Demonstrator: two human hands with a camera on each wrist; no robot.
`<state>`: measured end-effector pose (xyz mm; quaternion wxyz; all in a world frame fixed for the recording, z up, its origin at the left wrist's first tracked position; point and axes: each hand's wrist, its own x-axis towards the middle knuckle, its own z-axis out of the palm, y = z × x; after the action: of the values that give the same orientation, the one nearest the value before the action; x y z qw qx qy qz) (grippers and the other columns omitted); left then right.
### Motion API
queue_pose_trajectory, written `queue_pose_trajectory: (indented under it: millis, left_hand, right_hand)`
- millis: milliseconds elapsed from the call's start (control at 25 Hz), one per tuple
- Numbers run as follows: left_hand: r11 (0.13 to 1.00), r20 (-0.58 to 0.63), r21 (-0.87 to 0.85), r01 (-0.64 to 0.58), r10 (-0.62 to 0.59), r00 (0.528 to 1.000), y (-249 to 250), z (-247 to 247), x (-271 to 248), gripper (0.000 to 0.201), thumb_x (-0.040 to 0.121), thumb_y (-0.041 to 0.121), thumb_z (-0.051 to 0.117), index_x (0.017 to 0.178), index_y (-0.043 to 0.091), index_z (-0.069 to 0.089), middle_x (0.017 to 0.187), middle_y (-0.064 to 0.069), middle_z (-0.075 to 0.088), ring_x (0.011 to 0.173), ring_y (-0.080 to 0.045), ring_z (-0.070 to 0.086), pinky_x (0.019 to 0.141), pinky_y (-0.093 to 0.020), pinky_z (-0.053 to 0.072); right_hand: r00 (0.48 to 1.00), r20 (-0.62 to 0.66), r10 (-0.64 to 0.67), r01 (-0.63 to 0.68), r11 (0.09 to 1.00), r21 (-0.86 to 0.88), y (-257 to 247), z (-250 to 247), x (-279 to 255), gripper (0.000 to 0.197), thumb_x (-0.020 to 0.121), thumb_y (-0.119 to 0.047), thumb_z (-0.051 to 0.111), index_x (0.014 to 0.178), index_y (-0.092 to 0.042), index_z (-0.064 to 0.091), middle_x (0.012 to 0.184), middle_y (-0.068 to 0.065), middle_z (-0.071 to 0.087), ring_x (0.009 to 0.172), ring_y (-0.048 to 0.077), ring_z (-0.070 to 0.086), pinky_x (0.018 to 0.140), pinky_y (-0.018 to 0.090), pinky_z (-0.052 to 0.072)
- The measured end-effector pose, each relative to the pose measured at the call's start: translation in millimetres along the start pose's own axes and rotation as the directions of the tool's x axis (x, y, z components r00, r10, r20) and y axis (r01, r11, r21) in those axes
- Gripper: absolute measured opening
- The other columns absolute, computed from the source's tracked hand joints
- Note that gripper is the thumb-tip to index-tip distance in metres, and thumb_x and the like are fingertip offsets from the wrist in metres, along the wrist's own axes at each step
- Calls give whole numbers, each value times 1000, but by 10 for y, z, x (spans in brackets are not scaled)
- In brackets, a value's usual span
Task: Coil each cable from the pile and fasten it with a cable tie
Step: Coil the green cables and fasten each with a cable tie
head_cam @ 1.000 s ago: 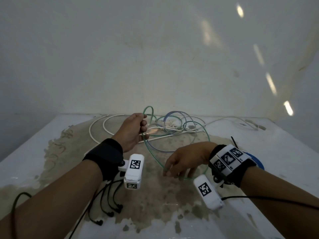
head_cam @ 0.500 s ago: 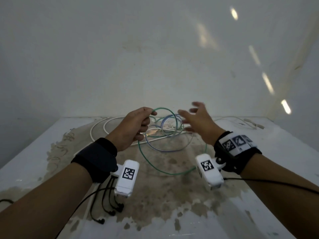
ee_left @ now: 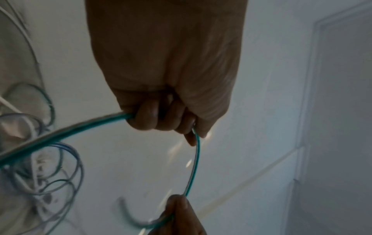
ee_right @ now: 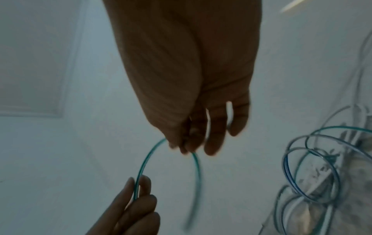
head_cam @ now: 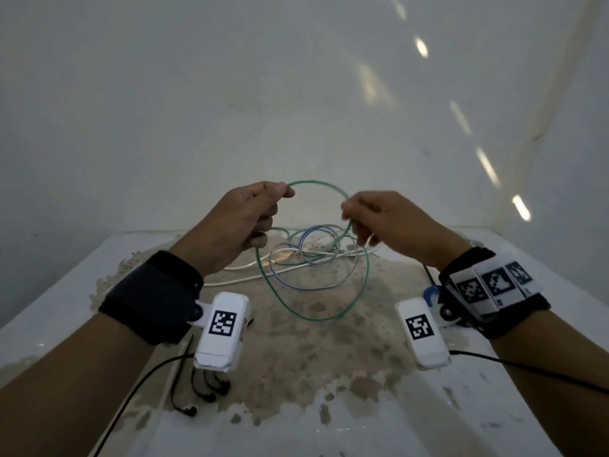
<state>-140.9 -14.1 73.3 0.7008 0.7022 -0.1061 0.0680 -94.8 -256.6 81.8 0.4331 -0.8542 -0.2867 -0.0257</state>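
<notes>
A thin green cable [head_cam: 313, 183] arcs in the air between my two hands and hangs below them as a large loop [head_cam: 316, 316] over the table. My left hand [head_cam: 240, 222] grips it, thumb and fingers curled around it [ee_left: 196, 151]. My right hand [head_cam: 379, 222] pinches the other side of the arc [ee_right: 149, 155] between thumb and fingertips. Behind the loop lies the pile: a blue-and-white cable [head_cam: 316, 232] in loose rings and a white cable [head_cam: 250, 267] stretched across the table. Black cable ties [head_cam: 204, 390] lie near my left wrist.
The white table [head_cam: 66, 308] has a worn, stained patch in its middle. White walls close in behind and to the right. A blue round object [head_cam: 431, 291] shows partly beside my right wrist. Black wires run from both wrist cameras.
Both hands have risen above the table. My right hand, spread open half a second ago, now pinches the green cable, forming an upper arc between the hands.
</notes>
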Motion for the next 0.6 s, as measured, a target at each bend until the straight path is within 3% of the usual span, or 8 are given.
queue_pose_trajectory:
  millis: [80, 160, 240, 440, 600]
  left_hand:
    - [995, 41, 97, -36, 32, 999, 55, 16, -184, 16, 101, 19, 53, 107, 11, 66, 69, 4, 49, 56, -9, 46, 55, -24, 51]
    - [969, 16, 241, -43, 41, 999, -20, 58, -443, 13, 100, 11, 54, 103, 9, 66, 72, 2, 61, 66, -8, 58, 71, -22, 57]
    - [988, -67, 154, -14, 25, 997, -183, 156, -683, 12, 99, 8, 54, 99, 7, 66, 79, -3, 65, 69, -7, 62, 74, -19, 57]
    - [997, -196, -77, 12, -27, 980, -442, 501, -911, 10, 100, 18, 53, 103, 16, 63, 94, -4, 77, 81, -16, 73, 81, -29, 57]
    - [969, -245, -245, -44, -18, 969, -531, 661, -976, 14, 101, 20, 51, 106, 17, 64, 94, -3, 77, 81, -14, 72, 71, -25, 58]
  right_hand:
    - [958, -283, -38, 67, 993, 92, -53, -22, -133, 28, 103, -35, 53, 83, -20, 67, 63, -3, 68, 63, 13, 70, 64, 36, 52]
    - [910, -412, -36, 97, 987, 128, -60, 123, -371, 30, 102, -36, 54, 79, -21, 65, 63, 0, 70, 61, 15, 70, 63, 38, 52]
    - [902, -428, 48, 70, 964, 256, -34, 371, -649, 29, 102, -35, 54, 80, -18, 65, 62, 2, 69, 57, 14, 67, 60, 36, 50]
    - [886, -366, 284, -42, 837, 546, -4, 813, -970, 28, 103, -34, 53, 85, -17, 65, 64, -4, 67, 59, 13, 67, 57, 25, 48]
    - [876, -324, 356, -70, 760, 646, -48, 970, -1082, 27, 102, -35, 54, 90, -14, 68, 67, -2, 70, 60, 12, 68, 58, 24, 49]
